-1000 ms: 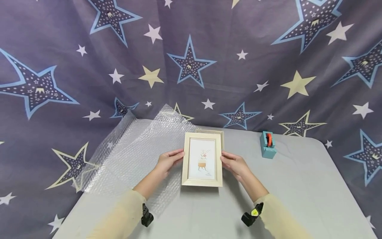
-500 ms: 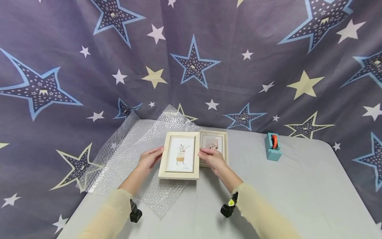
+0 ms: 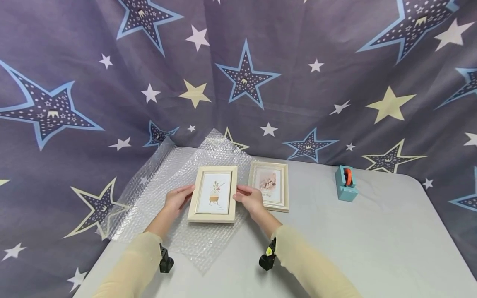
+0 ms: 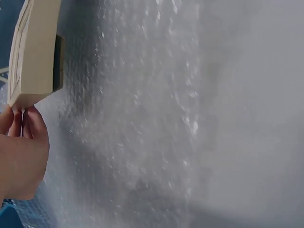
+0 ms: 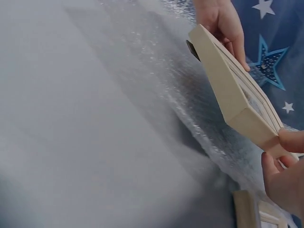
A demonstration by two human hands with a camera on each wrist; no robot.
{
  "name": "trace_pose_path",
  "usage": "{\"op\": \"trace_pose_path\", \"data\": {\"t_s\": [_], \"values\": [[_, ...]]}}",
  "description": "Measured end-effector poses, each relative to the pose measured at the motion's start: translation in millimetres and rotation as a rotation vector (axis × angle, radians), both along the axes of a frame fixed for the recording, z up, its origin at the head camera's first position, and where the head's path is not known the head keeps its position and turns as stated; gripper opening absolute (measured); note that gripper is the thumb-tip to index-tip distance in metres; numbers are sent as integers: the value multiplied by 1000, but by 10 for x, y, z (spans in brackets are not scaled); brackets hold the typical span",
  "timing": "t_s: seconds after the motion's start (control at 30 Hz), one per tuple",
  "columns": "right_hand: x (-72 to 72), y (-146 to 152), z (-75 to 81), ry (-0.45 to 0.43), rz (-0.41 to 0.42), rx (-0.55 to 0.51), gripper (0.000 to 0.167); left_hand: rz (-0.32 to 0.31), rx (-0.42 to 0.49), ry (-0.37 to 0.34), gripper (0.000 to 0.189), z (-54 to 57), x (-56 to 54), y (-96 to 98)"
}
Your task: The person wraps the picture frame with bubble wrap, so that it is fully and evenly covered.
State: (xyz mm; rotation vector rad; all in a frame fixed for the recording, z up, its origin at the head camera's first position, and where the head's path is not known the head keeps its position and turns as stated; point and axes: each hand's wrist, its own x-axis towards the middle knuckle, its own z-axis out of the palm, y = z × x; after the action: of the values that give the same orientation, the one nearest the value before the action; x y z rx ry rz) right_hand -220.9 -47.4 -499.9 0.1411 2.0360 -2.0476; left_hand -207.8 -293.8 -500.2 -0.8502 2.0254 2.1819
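- Cream picture frame (image 3: 213,194), head view: held above the bubble wrap (image 3: 201,244), pinched at opposite sides by left hand (image 3: 177,199) and right hand (image 3: 251,200); second frame (image 3: 275,186) lies just beside, to the right.
- Left wrist view: thumb and fingers close around one edge, frame clear of the wrap. Suggest lowering evenly.
- Right wrist view: other edge pinched likewise, frame tilted. Best levelled, fingers kept off its face.
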Motion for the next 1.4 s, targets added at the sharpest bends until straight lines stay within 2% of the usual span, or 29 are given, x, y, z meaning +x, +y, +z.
{"op": "trace_pose_path", "data": {"t_s": [0.17,0.3,0.4,0.6,0.87,1.07,1.2,1.4], "values": [[7,-73,-42,60,36,71,42,-4,-69,-2,49,-37,-2,-52],[-5,-136,-79,111,83,147,47,25,-121,8,45,-83,-13,-88],[-14,-168,-103,155,116,195,52,37,-128,28,44,-110,-19,-94],[-31,-204,-158,257,189,288,61,10,-200,43,44,-164,-21,-104],[-31,-229,-187,264,282,352,69,-27,-310,50,40,-195,-32,-107],[-38,-227,-231,236,311,405,70,-93,-485,57,38,-225,-34,-77],[-49,-229,-225,263,311,430,69,-115,-562,74,37,-224,-37,-66],[-42,-225,-211,268,326,493,69,-156,-578,81,38,-226,-17,-65]]}}
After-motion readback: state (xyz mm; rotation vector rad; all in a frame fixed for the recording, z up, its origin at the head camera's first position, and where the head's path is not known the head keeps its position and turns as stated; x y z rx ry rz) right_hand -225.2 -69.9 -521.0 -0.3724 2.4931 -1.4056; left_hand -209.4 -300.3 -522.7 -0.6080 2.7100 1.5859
